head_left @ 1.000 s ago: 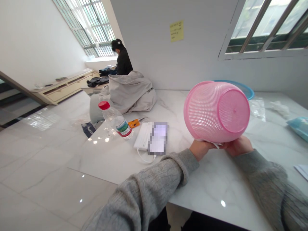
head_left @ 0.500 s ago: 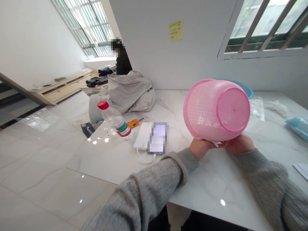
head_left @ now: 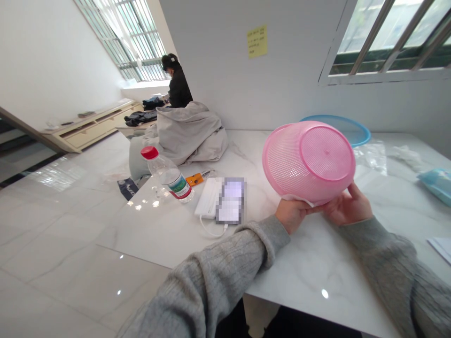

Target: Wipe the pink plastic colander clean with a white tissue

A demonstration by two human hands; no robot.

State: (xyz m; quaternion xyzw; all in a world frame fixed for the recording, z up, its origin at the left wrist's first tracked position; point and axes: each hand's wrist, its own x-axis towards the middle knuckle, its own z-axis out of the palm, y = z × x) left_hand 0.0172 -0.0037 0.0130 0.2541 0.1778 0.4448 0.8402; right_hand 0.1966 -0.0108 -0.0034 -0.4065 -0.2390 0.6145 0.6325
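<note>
A pink mesh plastic basket point(head_left: 282, 159) is held up above the table, tilted so its solid round base point(head_left: 327, 152) faces up and toward me. My left hand point(head_left: 293, 215) grips its lower edge from below, and a thin strip of white cloth or tissue point(head_left: 298, 199) shows between that hand and the basket. Under the lower right side, my right hand point(head_left: 348, 206) supports the basket, its thumb up against the wall. Some fingers of both hands are hidden beneath it. Behind the basket lies a blue basket point(head_left: 355, 130).
Left on the marble-patterned table point(head_left: 306, 267) are a red-capped bottle point(head_left: 178, 184), a phone point(head_left: 230, 202), a white power bank point(head_left: 207, 199) and an orange item point(head_left: 194, 179). A grey cloth point(head_left: 190, 134) lies behind. At right sits a blue packet point(head_left: 437, 183). A person point(head_left: 179, 87) is far back.
The pink basket has turned and shifted slightly left, showing more of the blue basket behind it. My right hand's thumb now shows against its side.
</note>
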